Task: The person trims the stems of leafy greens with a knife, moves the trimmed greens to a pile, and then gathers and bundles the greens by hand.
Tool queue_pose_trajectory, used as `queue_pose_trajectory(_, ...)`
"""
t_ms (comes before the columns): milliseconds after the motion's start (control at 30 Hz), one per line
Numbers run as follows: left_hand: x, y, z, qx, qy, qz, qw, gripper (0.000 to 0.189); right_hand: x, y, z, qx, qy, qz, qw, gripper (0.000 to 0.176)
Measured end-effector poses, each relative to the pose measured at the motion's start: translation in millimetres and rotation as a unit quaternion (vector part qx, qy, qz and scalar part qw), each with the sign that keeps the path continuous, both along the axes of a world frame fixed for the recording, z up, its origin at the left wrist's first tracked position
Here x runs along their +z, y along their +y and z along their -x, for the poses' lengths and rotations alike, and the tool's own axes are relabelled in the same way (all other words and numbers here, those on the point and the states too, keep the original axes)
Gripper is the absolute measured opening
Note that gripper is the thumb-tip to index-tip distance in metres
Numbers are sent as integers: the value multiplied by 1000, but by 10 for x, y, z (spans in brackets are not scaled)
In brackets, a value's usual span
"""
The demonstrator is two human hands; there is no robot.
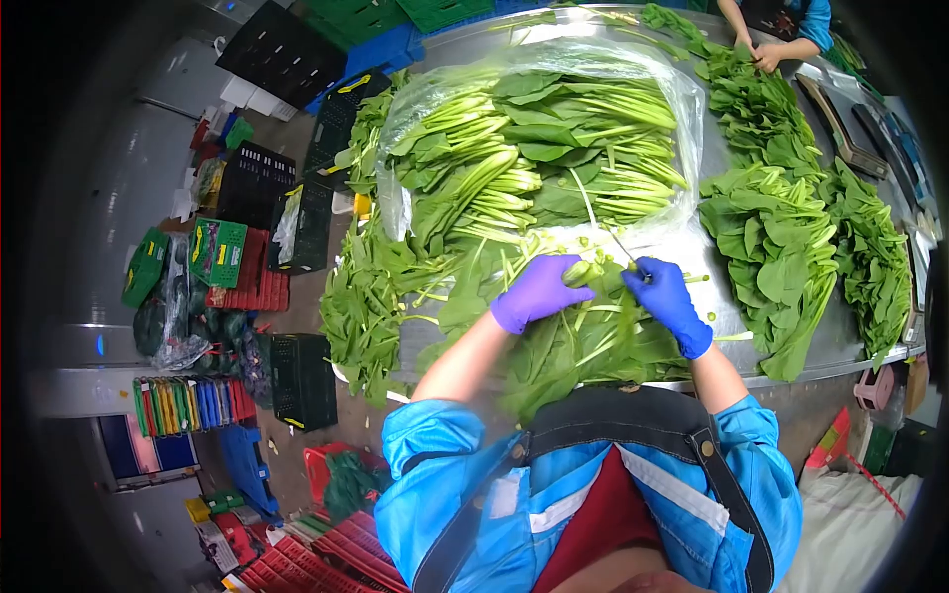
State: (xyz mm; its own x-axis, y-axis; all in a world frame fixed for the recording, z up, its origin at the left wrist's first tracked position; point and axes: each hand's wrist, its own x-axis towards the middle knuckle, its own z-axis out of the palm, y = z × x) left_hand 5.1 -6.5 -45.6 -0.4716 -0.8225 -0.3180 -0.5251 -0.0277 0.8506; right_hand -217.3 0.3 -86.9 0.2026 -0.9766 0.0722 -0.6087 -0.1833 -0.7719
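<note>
In a purple glove, my left hand is closed around the pale stem ends of a bunch of leafy greens, whose leaves hang down toward my apron. My right hand, in a blue glove, grips a knife; its thin blade points up and left, close to the stems. The knife's handle is mostly hidden in my fist. Just beyond my hands, bundles of greens lie in rows on a clear plastic sheet or bag. Small cut stem pieces are scattered by my right hand.
Loose greens pile up at the table's left edge. More bunches lie on the right of the metal table. At the top right, a co-worker's hands handle greens. Dark crates stand on the floor at left.
</note>
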Motion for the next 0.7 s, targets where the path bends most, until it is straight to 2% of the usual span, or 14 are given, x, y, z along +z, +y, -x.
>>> queue_pose_trajectory(67,-97,59,-41,32,-89,167,981,45,-33,-46,85,-18,22,20,999,24)
queue_pose_trajectory(100,-192,81,-26,12,-81,305,949,45,-14,-46,79,-7,-61,-39,997,23)
queue_pose_trajectory(133,-120,85,36,15,-82,304,949,45,115,-27,41,5,-144,-100,985,22)
queue_pose_trajectory(167,-42,88,103,37,-22,217,975,45,263,14,-12,5,-205,-195,959,22)
queue_pose_trajectory(233,193,50,198,64,96,-2,993,43,357,9,-162,6,-250,-234,940,24)
queue_pose_trajectory(333,274,-72,179,109,240,-73,962,44,399,-19,-209,6,-321,-273,907,31)
queue_pose_trajectory(400,4,-376,-124,104,20,103,989,49,485,-22,-172,14,-401,-242,883,38)
queue_pose_trajectory(433,47,-578,-279,83,23,109,990,51,444,-38,-138,9,-380,-223,898,40)
queue_pose_trajectory(467,50,-729,-424,161,-110,178,964,46,390,-45,-100,8,-380,-222,898,40)
queue_pose_trajectory(533,-48,-1097,-751,225,-129,223,940,29,266,-58,-32,-21,-363,-240,900,40)
queue_pose_trajectory(567,-70,-1289,-842,182,-306,260,898,25,201,-49,-17,-21,-349,-243,905,39)
queue_pose_trajectory(600,-289,-1470,-980,181,-303,263,898,25,169,-36,-12,-18,-345,-249,905,38)
queue_pose_trajectory(667,-803,-1744,-1224,111,-344,455,814,24,132,-1,-19,-13,-340,-256,905,36)
queue_pose_trajectory(700,-782,-1775,-1159,79,-382,368,844,24,104,5,-30,-19,-344,-260,902,34)
